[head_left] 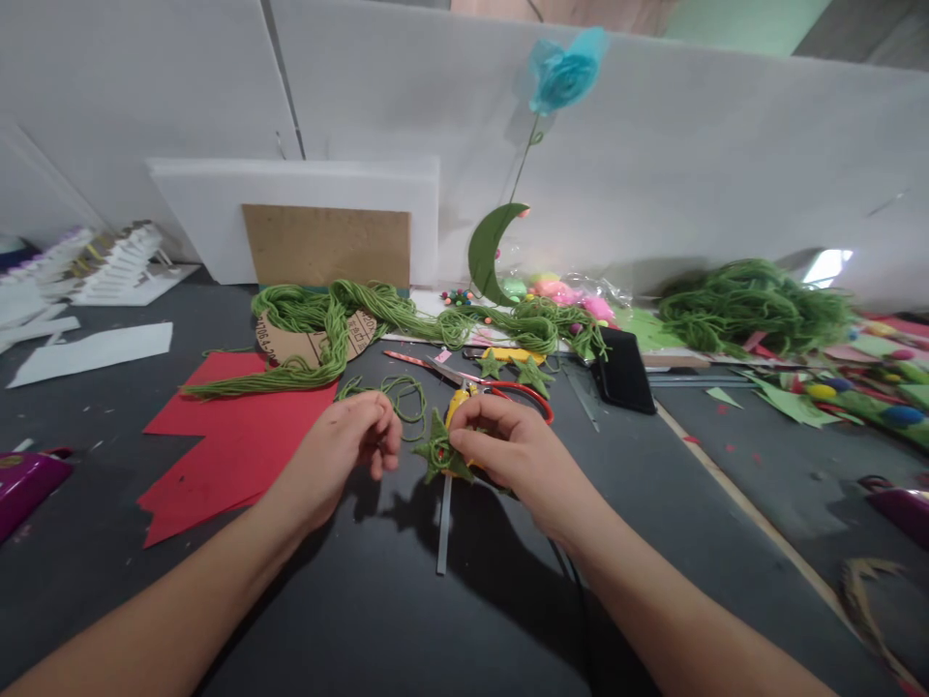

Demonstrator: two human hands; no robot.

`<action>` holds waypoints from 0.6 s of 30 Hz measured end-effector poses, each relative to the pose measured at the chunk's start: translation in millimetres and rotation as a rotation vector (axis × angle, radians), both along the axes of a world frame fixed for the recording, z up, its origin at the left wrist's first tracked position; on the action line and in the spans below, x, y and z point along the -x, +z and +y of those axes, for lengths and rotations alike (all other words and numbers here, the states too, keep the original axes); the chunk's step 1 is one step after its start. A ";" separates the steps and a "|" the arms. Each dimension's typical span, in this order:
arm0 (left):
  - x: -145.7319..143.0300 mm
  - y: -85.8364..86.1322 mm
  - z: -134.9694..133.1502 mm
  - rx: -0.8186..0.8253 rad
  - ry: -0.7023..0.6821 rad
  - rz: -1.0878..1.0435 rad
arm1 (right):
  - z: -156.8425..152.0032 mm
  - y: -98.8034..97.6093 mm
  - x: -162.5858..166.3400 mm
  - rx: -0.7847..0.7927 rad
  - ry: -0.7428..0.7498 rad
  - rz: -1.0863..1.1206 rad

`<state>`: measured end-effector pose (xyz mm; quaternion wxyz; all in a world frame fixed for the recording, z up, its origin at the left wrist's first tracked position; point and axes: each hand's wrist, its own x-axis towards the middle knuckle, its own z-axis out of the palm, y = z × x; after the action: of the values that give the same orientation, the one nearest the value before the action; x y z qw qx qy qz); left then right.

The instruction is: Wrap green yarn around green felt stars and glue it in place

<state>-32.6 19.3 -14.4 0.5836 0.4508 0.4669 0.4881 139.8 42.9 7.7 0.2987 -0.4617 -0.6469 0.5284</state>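
My right hand (500, 440) pinches a small green yarn-wrapped star (437, 448) by its right side, thumb and forefinger together. To its left, my left hand (369, 434) hangs above the table with fingers curled in; whether a strand is between them I cannot make out. A loose length of green yarn (407, 402) lies just beyond that hand. Under the star is a yellow tool (457, 400), partly hidden, with a translucent grey stick (444, 532) extending toward me. Scissors (519, 387) with red-orange handles lie behind my right hand, near two more green stars (531, 375) (491, 364).
Red paper sheets (218, 465) lie left, beneath a green yarn skein (319, 339) on cardboard. A black phone (624, 373) and a yarn heap (755, 305) are right. At the back, a green crescent (488, 254) carries a blue flower (570, 73). A purple object (33, 484) sits far left.
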 end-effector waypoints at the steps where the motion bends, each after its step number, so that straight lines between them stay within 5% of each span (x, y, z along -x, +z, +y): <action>1: -0.2 -0.3 0.3 0.000 0.021 0.027 | 0.4 -0.8 -0.2 0.003 -0.007 0.004; 7: -2.9 1.9 -0.1 -0.017 0.032 0.183 | 0.6 -4.0 -0.9 0.005 -0.018 0.019; 12: 0.4 -0.1 4.8 -0.089 0.197 0.053 | 2.1 -2.3 -2.9 0.000 -0.051 0.039; 18: -6.9 2.4 -2.1 0.023 -0.043 0.079 | 1.5 -2.6 -0.7 -0.049 -0.024 0.008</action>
<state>-25.7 17.3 -12.0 0.5800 0.4729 0.4853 0.4521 140.4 44.4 5.1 0.3189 -0.4597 -0.6529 0.5105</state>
